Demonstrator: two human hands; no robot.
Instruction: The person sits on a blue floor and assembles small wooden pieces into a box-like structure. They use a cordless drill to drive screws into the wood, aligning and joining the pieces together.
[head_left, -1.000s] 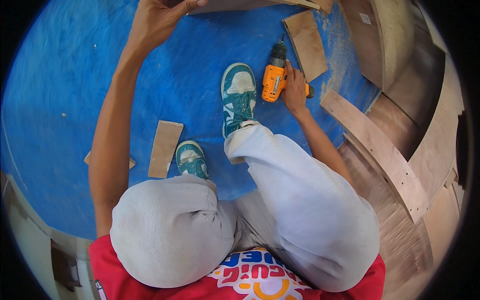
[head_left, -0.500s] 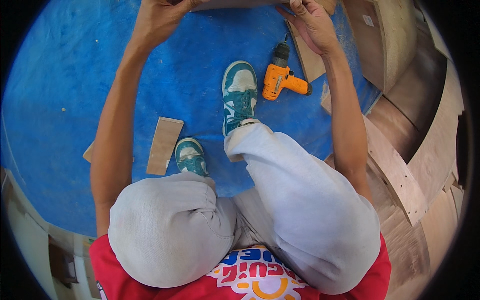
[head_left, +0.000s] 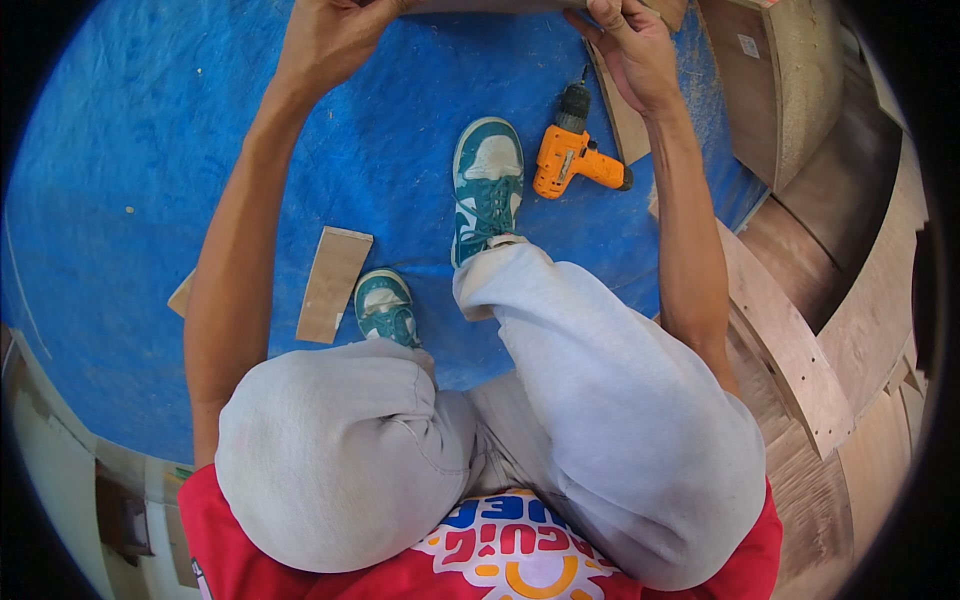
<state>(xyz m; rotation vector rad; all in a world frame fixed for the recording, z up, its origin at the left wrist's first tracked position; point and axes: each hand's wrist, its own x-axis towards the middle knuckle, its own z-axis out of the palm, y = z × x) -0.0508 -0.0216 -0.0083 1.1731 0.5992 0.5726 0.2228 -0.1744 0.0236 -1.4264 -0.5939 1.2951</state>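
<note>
A greyish-brown panel [head_left: 492, 6], mostly cut off by the upper edge of the view, spans the gap between my two hands. My left hand [head_left: 335, 42] is closed at the panel's left end, its fingertips partly out of view. At the right end, my right hand [head_left: 642, 52] grips the panel with thumb and fingers. Below that hand lies an orange cordless drill [head_left: 572, 160] on its side, its black chuck pointing away from me. A narrow wooden board [head_left: 622, 105] rests beside the drill, partly hidden behind my right hand and forearm.
A blue tarp [head_left: 130, 290] covers the floor. A small wooden block [head_left: 335, 283] lies beside my left shoe [head_left: 385, 306]; my right shoe [head_left: 488, 185] stands near the drill. Curved plywood pieces [head_left: 790, 350] and larger panels [head_left: 742, 85] crowd the right side.
Both hands and the panel appear slightly lower and further right, though the whole view has shifted a little too. Slightly more of both hands shows. The drill and block stay put on the tarp.
</note>
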